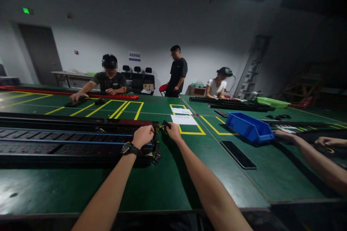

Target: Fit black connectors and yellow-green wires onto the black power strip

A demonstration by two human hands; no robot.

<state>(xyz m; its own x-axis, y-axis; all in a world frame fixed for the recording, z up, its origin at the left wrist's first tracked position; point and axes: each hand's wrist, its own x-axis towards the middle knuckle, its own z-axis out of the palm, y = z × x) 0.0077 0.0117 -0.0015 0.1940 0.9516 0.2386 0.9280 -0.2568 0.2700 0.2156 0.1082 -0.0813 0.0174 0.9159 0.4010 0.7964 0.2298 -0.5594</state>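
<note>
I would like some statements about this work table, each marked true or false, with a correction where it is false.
1. The left hand rests closed on the end of the long black power strip assembly. True.
2. The right hand holds a red tool. False: it pinches a small black part.
3. A blue bin stands on the green table to the right of the hands. True.
4. A wristwatch is on the right wrist. False: it is on the left wrist.
5. White paper sheets lie inside the blue bin. False: they lie on the table, in yellow-marked boxes.
</note>
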